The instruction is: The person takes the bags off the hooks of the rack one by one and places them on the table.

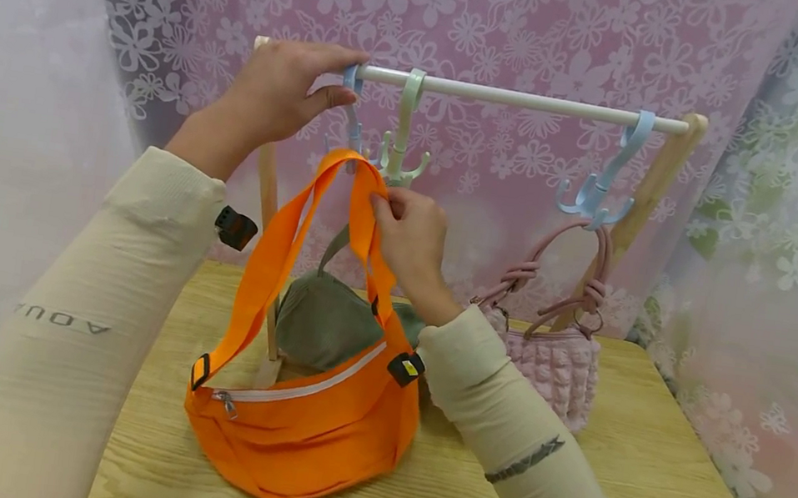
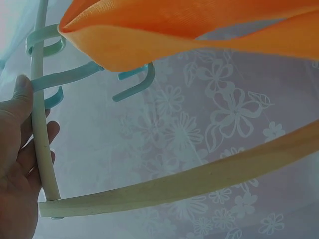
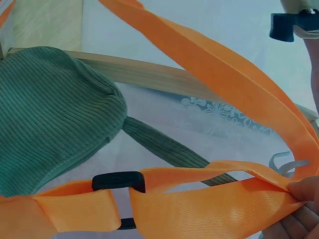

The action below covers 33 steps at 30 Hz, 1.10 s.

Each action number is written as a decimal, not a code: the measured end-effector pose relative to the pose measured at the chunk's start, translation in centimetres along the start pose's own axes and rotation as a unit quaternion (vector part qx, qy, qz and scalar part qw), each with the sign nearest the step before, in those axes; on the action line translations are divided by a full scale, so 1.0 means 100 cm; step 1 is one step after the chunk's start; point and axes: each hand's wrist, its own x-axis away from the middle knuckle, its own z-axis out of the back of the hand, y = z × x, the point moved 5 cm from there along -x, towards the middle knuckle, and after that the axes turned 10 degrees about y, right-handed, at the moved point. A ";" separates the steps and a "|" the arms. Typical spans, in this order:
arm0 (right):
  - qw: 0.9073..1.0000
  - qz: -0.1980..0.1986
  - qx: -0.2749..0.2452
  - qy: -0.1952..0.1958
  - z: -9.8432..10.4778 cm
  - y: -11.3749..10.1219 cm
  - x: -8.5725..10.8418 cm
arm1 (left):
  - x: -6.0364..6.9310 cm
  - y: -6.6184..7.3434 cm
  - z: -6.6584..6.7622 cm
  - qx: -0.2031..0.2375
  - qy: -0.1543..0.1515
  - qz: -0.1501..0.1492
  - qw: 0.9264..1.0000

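My right hand (image 1: 411,238) pinches the strap of an orange waist bag (image 1: 313,440). In the right wrist view the orange strap (image 3: 209,209) runs between thumb and fingers. The strap's top loop lies at the prongs of a left blue hook hanger (image 1: 353,121); whether it bears the bag's weight I cannot tell. My left hand (image 1: 275,94) grips that hanger's top at the white rod, thumb in front, other fingers behind the rod (image 2: 42,149) in the left wrist view. The bag's body hangs low over the table, its white zipper facing me.
A pale green hook hanger (image 1: 403,128) hangs beside the blue one, with a grey-green ribbed bag (image 1: 322,319) behind the orange one. At right, a pink quilted bag (image 1: 553,366) hangs from another blue hanger (image 1: 601,175). The wooden rack (image 1: 652,190) stands on a wood-grain table (image 1: 660,452).
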 end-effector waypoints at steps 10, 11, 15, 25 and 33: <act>1.000 -0.005 -0.014 0.012 0.009 -0.004 -0.005 | 0.001 -0.001 -0.003 -0.004 -0.008 0.009 1.000; 1.000 -0.005 -0.014 0.013 0.010 -0.005 -0.005 | 0.001 -0.001 -0.004 -0.004 -0.008 0.010 1.000; 1.000 0.005 -0.018 0.025 0.015 -0.007 -0.006 | 0.001 -0.001 -0.004 -0.007 -0.007 0.010 1.000; 0.997 0.040 -0.050 0.043 0.031 -0.020 -0.009 | 0.001 0.000 -0.005 -0.018 0.005 0.009 1.000; 0.995 0.047 -0.068 0.054 0.048 -0.033 -0.008 | 0.005 0.000 -0.004 -0.019 0.031 0.008 0.999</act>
